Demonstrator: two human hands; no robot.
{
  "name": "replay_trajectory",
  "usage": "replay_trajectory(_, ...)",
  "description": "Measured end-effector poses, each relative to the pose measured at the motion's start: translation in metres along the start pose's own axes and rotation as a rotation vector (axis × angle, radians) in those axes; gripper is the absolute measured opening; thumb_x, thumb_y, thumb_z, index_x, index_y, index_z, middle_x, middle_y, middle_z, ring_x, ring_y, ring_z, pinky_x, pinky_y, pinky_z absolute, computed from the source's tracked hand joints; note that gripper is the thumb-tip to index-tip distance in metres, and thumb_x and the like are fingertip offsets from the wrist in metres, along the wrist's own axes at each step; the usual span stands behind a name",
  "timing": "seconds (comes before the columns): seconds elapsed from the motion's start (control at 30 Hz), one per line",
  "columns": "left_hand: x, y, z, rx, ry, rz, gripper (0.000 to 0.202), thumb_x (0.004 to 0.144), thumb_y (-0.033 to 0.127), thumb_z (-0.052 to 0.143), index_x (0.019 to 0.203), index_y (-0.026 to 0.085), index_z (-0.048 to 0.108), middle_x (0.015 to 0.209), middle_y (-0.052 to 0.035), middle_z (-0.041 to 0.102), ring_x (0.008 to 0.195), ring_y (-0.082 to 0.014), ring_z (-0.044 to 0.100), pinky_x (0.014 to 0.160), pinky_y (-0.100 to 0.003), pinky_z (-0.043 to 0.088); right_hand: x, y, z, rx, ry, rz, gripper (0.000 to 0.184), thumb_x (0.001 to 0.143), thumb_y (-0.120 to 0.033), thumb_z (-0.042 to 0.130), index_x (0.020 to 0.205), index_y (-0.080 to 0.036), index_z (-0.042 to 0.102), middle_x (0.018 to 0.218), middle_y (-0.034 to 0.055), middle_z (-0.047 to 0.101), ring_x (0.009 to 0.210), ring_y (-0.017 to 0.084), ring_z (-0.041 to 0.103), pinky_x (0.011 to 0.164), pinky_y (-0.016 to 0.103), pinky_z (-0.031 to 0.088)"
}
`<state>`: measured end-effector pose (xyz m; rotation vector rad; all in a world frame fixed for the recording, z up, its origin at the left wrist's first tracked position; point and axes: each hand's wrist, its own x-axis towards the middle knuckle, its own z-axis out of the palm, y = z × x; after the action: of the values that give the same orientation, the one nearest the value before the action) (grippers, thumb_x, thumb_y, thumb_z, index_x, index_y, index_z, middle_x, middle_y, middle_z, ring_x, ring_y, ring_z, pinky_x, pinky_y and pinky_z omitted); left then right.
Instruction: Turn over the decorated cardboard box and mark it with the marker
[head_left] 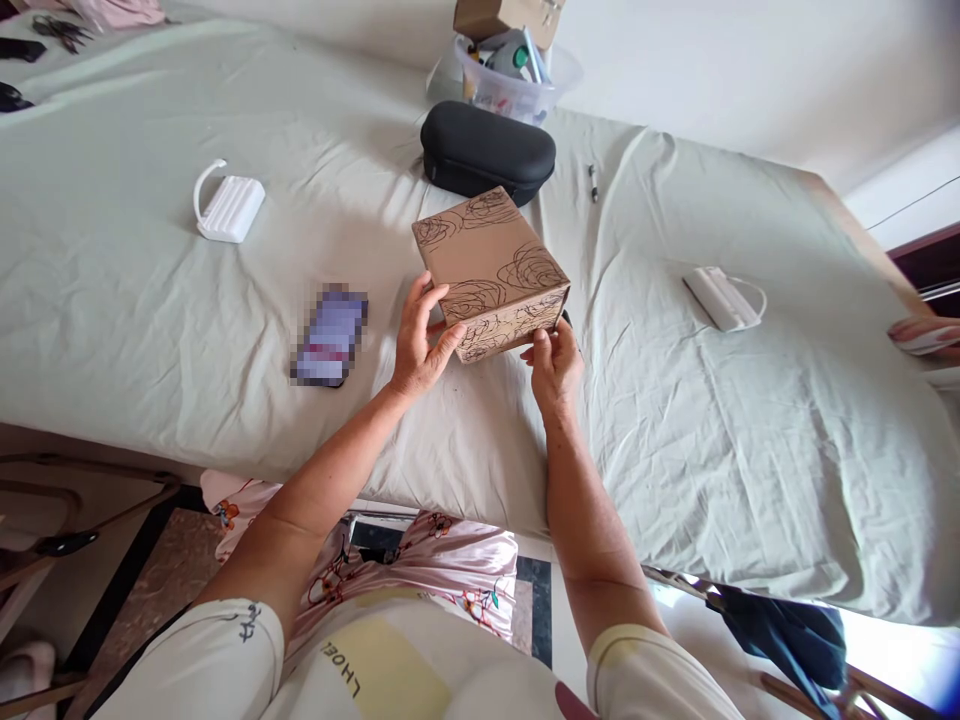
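Note:
A brown cardboard box [491,265] with scribbled dark swirls on its top and front is held tilted over the table's near middle. My left hand [421,345] grips its left side, thumb against the front face and fingers along the left edge. At the lower right corner, my right hand [555,370] has its fingers curled against the box's bottom edge. A small dark thing peeks out beside the right fingers, too hidden to name. Just behind the box lies a black zip case [486,150].
A phone [330,335] with a blurred screen lies left of the box. White corded blocks [234,208] sit at left and right. A pen [593,184] lies beyond the box. A clear plastic tub [517,95] stands by the wall. Another person's hand [922,332] rests at the right edge.

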<state>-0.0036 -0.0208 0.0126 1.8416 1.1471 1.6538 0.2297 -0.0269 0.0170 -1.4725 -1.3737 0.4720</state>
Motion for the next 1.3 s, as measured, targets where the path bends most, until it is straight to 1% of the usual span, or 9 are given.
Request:
replay_trajectory(0.3,-0.004,-0.007,0.007,0.066,-0.158,-0.039,0.065,0.101,0.069,0.059,0.146,0.023,0.054,0.16,-0.0197,0.055,0.148,-0.031,0.058,0.105,-0.043,0.064,0.014,0.016,-0.004,0.111,0.262,-0.29,0.063,0.105,-0.066,0.043,0.156,-0.03,0.045,0.088,0.0011,0.053,0.062,0.013,0.053,0.056,0.029,0.051)
replay_trajectory(0.4,-0.006,-0.013,0.011,0.108,-0.165,-0.05,0.056,0.099,0.061,0.066,0.135,0.019,0.058,0.149,-0.0208,0.065,0.137,-0.0302,0.067,0.106,-0.046,0.063,0.013,0.013,-0.002,0.147,0.244,-0.25,0.063,0.101,-0.069,0.048,0.151,-0.03,0.05,0.087,-0.0008,0.052,0.064,0.013,0.054,0.057,0.028,0.051)
replay_trajectory(0.57,-0.006,-0.02,0.012,0.08,-0.131,-0.144,0.048,0.104,0.055,0.059,0.133,0.017,0.057,0.14,-0.0215,0.071,0.122,-0.0284,0.075,0.099,-0.045,0.065,0.003,0.004,0.011,0.221,0.154,-0.189,0.054,0.094,-0.072,0.062,0.123,-0.027,0.063,0.083,-0.0037,0.054,0.066,0.012,0.057,0.059,0.027,0.053)
replay_trajectory(0.73,-0.004,-0.027,0.011,0.034,-0.049,-0.262,0.052,0.105,0.07,0.05,0.121,0.021,0.058,0.124,-0.0153,0.078,0.107,-0.0238,0.08,0.091,-0.04,0.067,-0.009,-0.002,0.019,0.068,-0.085,-0.124,0.056,0.088,-0.059,0.073,0.132,-0.026,0.062,0.095,-0.0012,0.066,0.071,0.012,0.061,0.063,0.028,0.055)
replay_trajectory(0.87,-0.004,-0.032,0.014,-0.061,-0.015,-0.343,0.068,0.097,0.085,0.046,0.116,0.021,0.057,0.125,-0.0157,0.075,0.103,-0.0232,0.079,0.079,-0.037,0.069,-0.014,-0.004,0.019,-0.058,-0.22,-0.077,0.063,0.087,-0.049,0.072,0.142,-0.021,0.059,0.083,-0.003,0.069,0.065,0.013,0.059,0.066,0.031,0.053)
replay_trajectory(1.0,-0.003,-0.031,0.015,-0.175,-0.019,-0.39,0.075,0.09,0.092,0.05,0.116,0.021,0.058,0.117,-0.0121,0.075,0.099,-0.0216,0.078,0.075,-0.035,0.069,-0.018,-0.009,0.019,-0.069,-0.188,-0.091,0.064,0.091,-0.046,0.067,0.147,-0.019,0.055,0.073,-0.0055,0.067,0.061,0.014,0.059,0.066,0.031,0.052)
replay_trajectory(1.13,-0.003,-0.027,0.012,-0.136,-0.005,-0.389,0.07,0.093,0.089,0.049,0.106,0.021,0.063,0.102,-0.0078,0.074,0.095,-0.0218,0.076,0.084,-0.039,0.067,-0.023,-0.018,0.019,-0.022,-0.058,-0.176,0.05,0.093,-0.047,0.067,0.137,-0.024,0.06,0.077,-0.0042,0.068,0.064,0.014,0.061,0.065,0.03,0.054)
replay_trajectory(1.2,-0.003,-0.023,0.011,-0.077,0.002,-0.365,0.067,0.097,0.085,0.047,0.109,0.021,0.064,0.104,-0.0096,0.075,0.101,-0.0245,0.075,0.092,-0.043,0.065,-0.027,-0.024,0.018,-0.02,-0.01,-0.248,0.042,0.094,-0.046,0.067,0.131,-0.025,0.063,0.078,-0.0038,0.067,0.065,0.013,0.061,0.066,0.03,0.055)
replay_trajectory(1.3,-0.005,-0.015,0.013,-0.129,0.018,-0.327,0.069,0.099,0.078,0.054,0.14,0.022,0.054,0.119,-0.0129,0.076,0.112,-0.0258,0.075,0.098,-0.043,0.063,-0.032,-0.032,0.018,-0.037,0.029,-0.366,0.031,0.097,-0.045,0.065,0.121,-0.025,0.066,0.078,-0.0028,0.068,0.064,0.013,0.062,0.066,0.03,0.057)
